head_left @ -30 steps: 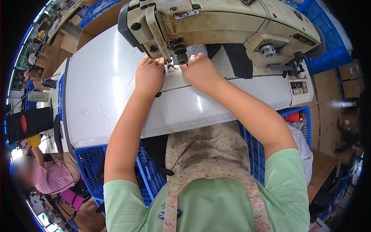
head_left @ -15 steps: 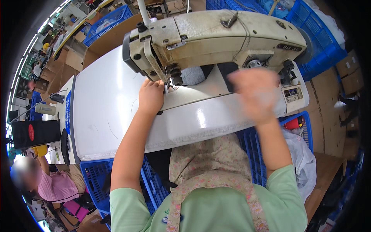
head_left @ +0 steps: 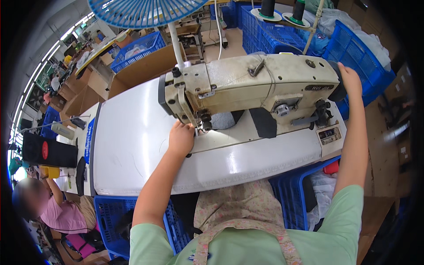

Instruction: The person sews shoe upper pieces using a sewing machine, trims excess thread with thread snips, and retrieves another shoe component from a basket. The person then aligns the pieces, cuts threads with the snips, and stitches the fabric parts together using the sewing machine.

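A worn cream sewing machine (head_left: 247, 86) stands on a white table (head_left: 128, 145). My left hand (head_left: 181, 138) rests on the machine bed just left of the needle and presser foot (head_left: 204, 125), fingers curled down on the surface there. My right hand (head_left: 350, 78) is stretched out to the machine's right end and lies on the dark handwheel (head_left: 339, 88). A grey piece of fabric (head_left: 223, 120) lies behind the needle under the machine arm. A black piece (head_left: 264, 121) lies on the bed to its right.
Blue plastic crates stand under the table front (head_left: 110, 207) and behind the machine (head_left: 353, 48). A blue fan (head_left: 141, 11) stands behind the machine and two thread cones (head_left: 282, 11) sit at the back. Another person in pink (head_left: 57, 210) sits at lower left. Cardboard boxes (head_left: 141, 66) lie beyond the table.
My right hand left the needle area, swept right and up, and now lies on the handwheel. My left hand stayed by the needle. The view tilted up.
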Demonstrator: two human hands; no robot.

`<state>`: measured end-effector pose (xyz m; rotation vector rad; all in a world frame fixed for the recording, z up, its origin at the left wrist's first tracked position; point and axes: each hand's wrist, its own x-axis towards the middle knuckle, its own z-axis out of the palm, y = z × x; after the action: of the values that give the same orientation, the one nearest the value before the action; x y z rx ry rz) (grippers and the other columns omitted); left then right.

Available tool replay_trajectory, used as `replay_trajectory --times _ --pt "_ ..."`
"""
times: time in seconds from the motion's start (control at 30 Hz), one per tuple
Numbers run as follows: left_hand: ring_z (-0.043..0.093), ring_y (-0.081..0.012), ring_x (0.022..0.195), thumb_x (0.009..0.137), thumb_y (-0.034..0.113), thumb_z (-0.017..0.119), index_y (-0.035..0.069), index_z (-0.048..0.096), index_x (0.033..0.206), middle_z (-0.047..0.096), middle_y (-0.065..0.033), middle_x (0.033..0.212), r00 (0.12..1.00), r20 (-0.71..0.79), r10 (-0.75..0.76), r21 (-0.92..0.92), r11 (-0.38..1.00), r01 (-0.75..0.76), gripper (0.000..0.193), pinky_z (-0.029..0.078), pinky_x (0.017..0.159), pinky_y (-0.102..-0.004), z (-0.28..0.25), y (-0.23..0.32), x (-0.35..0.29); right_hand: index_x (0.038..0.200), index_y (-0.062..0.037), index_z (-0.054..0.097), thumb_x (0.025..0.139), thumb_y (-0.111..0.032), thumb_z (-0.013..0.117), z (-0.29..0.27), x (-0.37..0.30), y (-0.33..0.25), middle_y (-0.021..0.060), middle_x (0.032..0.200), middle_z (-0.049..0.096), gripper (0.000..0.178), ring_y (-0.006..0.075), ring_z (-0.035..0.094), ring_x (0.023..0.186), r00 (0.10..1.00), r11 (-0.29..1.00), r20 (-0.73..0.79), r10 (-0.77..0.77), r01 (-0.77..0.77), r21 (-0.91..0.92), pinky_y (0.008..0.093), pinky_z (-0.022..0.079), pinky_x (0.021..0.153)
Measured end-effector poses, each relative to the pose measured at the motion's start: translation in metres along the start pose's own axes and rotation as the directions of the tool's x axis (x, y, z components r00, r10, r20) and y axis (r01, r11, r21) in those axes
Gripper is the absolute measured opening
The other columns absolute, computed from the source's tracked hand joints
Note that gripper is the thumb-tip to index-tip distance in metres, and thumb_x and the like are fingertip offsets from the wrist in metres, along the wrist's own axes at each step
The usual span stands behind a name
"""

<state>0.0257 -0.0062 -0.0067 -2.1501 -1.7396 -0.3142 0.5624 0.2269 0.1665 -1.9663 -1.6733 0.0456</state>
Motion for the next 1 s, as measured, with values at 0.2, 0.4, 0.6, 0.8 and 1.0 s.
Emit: replay_trajectory --times 0.2,0.4,0.6,0.8,1.0 --pt "0.063 -0.0235 0.084 0.072 0.013 0.057 0.005 0.066 0.078 0.066 -0.0073 0.076 0.999 0.031 0.023 -0.001 1.0 -0.023 0.013 0.045 0.088 -0.0338 0.002 0.007 0.008 0.104 -0.005 0.07 0.089 -0.049 0.055 0.001 0.023 -0.06 0.0187 0.107 0.068 0.049 0.0341 0.065 0.101 0.986 0.873 0.165 -0.03 0.106 -0.476 0.0457 0.05 0.085" --pt "0.063 -0.0336 0.094 0.087 0.011 0.05 0.001 0.061 0.101 0.067 -0.0167 0.098 0.969 0.113 0.22 0.087 0.969 -0.23 0.021 0.046 0.087 -0.0421 -0.014 -0.017 0.011 0.103 -0.011 0.069 0.093 -0.045 0.047 -0.009 -0.013 0.006 0.0159 0.103 0.068 0.042 0.0369 0.063 0.097 0.864 0.931 -0.452 -0.223 0.326 0.163 0.0408 0.05 0.081" --pt "0.055 -0.036 0.114 0.09 0.021 0.055 0.004 0.06 0.116 0.06 -0.0173 0.122 0.98 0.103 0.173 -0.103 0.981 -0.162 0.032 0.043 0.096 -0.0434 -0.003 -0.023 0.043 0.086 -0.0107 0.069 0.073 -0.011 0.061 0.027 -0.15 0.102 0.0088 0.095 0.066 0.015 0.0295 0.062 0.095 0.821 0.855 0.356 -0.447 0.509 -0.097 0.0415 0.049 0.081" --pt "0.054 -0.036 0.117 0.092 0.018 0.05 0.006 0.059 0.121 0.059 -0.0167 0.125 0.962 0.255 -0.102 -0.263 0.95 0.171 0.032 0.042 0.097 -0.0444 -0.021 -0.021 0.031 0.086 -0.0093 0.066 0.07 -0.006 0.065 0.054 -0.174 0.112 0.0087 0.099 0.062 0.017 0.0308 0.061 0.095 0.863 0.897 0.347 -0.367 0.428 -0.115 0.0407 0.049 0.08" --pt "0.065 -0.0248 0.105 0.083 0.019 0.06 0.011 0.073 0.101 0.069 -0.0069 0.111 0.653 0.743 -0.146 0.389 0.888 -0.244 0.024 0.05 0.084 -0.0398 -0.048 -0.004 0.031 0.102 -0.0067 0.059 0.089 -0.014 0.06 0.058 -0.185 0.105 0.0087 0.083 0.064 0.016 0.0197 0.063 0.078 0.963 0.782 0.071 -0.26 0.167 0.601 0.0327 0.049 0.072"
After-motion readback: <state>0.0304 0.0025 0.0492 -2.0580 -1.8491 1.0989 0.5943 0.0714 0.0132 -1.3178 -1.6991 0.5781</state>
